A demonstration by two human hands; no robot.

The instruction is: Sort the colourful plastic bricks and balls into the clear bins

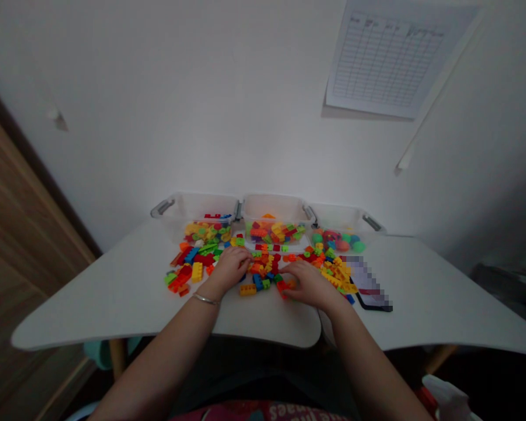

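Many colourful plastic toy building bricks lie in a loose heap across the white table. My left hand is over the left-middle of the heap, its fingers curled together; whatever they may hold is hidden. A silver bangle is on that wrist. My right hand reaches in from the right, thumb and fingers apart around a red brick at the heap's front edge. Between the hands lie an orange brick and a blue brick. A yellow brick rests left of my left hand.
Three clear plastic boxes stand against the wall: the left box and middle box hold bricks, the right box round pieces. A phone lies right of the heap. A printed sheet hangs above.
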